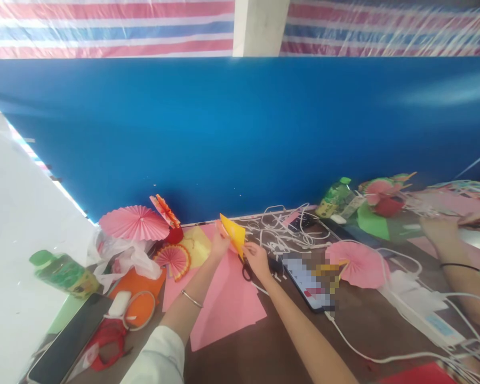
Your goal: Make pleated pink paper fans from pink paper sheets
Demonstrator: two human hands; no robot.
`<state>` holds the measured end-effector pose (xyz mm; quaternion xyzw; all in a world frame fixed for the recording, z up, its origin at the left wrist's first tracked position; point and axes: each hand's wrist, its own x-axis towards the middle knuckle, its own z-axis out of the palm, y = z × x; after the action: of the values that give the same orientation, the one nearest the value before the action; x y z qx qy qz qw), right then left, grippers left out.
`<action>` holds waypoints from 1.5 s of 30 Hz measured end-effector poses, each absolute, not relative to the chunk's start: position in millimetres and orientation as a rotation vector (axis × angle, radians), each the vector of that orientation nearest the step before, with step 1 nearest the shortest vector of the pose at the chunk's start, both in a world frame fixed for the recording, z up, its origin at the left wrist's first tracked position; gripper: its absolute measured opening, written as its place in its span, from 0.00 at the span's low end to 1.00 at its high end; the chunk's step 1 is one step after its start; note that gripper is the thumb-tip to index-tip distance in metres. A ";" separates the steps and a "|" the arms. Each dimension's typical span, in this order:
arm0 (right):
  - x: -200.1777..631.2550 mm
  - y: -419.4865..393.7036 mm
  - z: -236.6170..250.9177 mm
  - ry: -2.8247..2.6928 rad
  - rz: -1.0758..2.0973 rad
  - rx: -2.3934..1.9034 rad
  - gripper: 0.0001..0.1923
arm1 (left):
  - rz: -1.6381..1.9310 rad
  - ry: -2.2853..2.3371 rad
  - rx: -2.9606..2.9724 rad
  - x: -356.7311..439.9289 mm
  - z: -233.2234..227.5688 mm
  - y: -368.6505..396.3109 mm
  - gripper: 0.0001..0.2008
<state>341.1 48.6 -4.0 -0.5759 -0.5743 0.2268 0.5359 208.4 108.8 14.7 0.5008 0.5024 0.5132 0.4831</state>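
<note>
A folded piece of yellow paper (235, 232) is held up between my two hands. My left hand (220, 244), at the end of an arm with a silver bangle (192, 299), closes on its left side, where a pinkish-orange edge shows. My right hand (256, 260) pinches the lower right edge of the paper. A dark loop like a scissors handle (246, 271) shows beside my right hand; the rest is hidden. Under the hands lie pink paper sheets (228, 304) and a pale yellow sheet (198, 244).
Pink paper fans (135, 223), a green bottle (66, 273) and a dark phone (70, 341) lie left. A lit phone (309, 285), white cables (280, 234) and a power strip (436, 320) lie right. Another person's hand (440, 232) works far right. A blue panel (240, 138) stands behind.
</note>
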 end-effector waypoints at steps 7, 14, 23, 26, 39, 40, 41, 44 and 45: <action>352.8 55.2 -1.2 -1.224 0.374 -1.488 0.17 | 1.303 1.406 1.316 138.6 13.4 114.0 0.08; 324.3 73.0 25.4 -1.479 0.356 -1.415 0.21 | 1.276 1.293 1.651 88.3 59.3 106.7 0.08; 296.1 53.1 50.5 -1.532 0.651 -1.213 0.14 | 0.929 1.258 2.010 74.5 74.1 49.1 0.09; 312.4 35.4 26.4 -1.423 0.694 -1.312 0.16 | 0.950 1.385 2.024 63.9 64.4 38.4 0.10; 311.0 -32.9 -13.1 -1.513 0.795 -1.369 0.16 | 0.611 1.258 2.509 98.7 -12.6 -61.7 0.14; 312.0 -35.4 -10.2 -1.567 0.790 -1.343 0.17 | 0.612 1.300 2.476 96.2 -15.1 -62.0 0.14; 313.5 -37.7 -7.6 -1.651 0.771 -1.309 0.17 | 0.612 1.338 2.448 93.3 -16.3 -61.5 0.14; 319.2 -41.7 -4.8 -2.022 0.593 -1.196 0.13 | 0.593 1.351 2.421 85.8 -14.4 -59.5 0.12; 320.9 -41.8 -5.6 -2.141 0.519 -1.162 0.09 | 0.586 1.325 2.425 84.1 -12.9 -59.3 0.12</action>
<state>320.9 -41.8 -5.6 -0.4422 -0.8144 0.1974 0.3196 84.1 -59.3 -12.9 0.8478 0.4631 0.2048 0.1578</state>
